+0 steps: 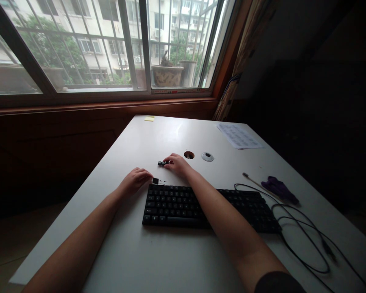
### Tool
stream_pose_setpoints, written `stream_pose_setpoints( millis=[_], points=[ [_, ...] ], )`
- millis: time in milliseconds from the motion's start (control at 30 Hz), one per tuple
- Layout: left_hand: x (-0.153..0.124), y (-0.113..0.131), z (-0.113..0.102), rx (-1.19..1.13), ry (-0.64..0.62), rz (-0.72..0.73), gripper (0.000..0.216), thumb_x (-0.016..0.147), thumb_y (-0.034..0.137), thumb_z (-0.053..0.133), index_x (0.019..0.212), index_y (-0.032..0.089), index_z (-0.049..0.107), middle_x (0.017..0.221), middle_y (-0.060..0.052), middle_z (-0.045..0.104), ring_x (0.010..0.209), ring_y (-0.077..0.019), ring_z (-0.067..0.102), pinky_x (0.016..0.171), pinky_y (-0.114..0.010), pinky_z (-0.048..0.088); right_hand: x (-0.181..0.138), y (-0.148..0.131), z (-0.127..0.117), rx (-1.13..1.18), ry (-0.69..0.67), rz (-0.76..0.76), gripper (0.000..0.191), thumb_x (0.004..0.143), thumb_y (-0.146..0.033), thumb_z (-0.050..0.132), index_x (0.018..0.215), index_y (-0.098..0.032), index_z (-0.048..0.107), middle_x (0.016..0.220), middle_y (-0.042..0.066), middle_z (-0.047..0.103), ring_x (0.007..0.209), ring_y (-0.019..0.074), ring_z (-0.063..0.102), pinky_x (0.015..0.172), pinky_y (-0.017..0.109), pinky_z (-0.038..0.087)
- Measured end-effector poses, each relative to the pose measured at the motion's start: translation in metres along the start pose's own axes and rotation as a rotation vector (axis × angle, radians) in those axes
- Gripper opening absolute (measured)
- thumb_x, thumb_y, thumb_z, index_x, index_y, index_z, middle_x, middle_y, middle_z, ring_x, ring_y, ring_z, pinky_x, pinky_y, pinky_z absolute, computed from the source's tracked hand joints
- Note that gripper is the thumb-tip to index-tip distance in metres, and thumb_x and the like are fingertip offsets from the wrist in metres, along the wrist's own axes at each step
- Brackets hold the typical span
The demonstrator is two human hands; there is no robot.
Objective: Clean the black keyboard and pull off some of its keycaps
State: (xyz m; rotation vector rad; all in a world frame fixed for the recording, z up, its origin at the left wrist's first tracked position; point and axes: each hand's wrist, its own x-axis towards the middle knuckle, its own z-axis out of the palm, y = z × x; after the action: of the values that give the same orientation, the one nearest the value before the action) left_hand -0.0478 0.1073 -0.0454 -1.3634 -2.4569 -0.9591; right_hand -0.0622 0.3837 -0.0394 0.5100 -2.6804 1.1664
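Observation:
A black keyboard [177,205] lies on the white desk under my right forearm, which hides part of its keys. Just beyond its top left corner, my left hand [137,179] is closed, fingertips at a small black square piece [155,180] that looks like a keycap. Beside that piece is a thin, dark, wire-like bit [162,181], too small to make out. Farther out, my right hand [177,163] pinches at the end of a small group of loose black keycaps [161,163] on the desk. Its fingertips partly cover them.
Right of the keyboard lie a looped black cable [305,221], a brush [253,179] and a purple cloth [279,189]. Farther back are a round desk hole [189,155], its cover [207,156], printed papers [239,136] and a yellow note [149,119].

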Motion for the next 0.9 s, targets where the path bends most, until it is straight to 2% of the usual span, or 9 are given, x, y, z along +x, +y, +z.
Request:
stream_pose_setpoints(
  millis=[900],
  points=[
    [0.0008, 0.0005, -0.0005, 0.002, -0.01, -0.005, 0.019, 0.099, 0.032, 0.056, 0.102, 0.024, 0.073, 0.101, -0.005, 0.074, 0.089, -0.0194, 0.062, 0.083, -0.033, 0.047, -0.0026, -0.0053, -0.0009, -0.015, 0.018, 0.011, 0.029, 0.077, -0.015, 0.079, 0.106, -0.02, 0.075, 0.097, 0.004, 0.063, 0.077, 0.0124, 0.06, 0.084, 0.031, 0.052]
  ],
)
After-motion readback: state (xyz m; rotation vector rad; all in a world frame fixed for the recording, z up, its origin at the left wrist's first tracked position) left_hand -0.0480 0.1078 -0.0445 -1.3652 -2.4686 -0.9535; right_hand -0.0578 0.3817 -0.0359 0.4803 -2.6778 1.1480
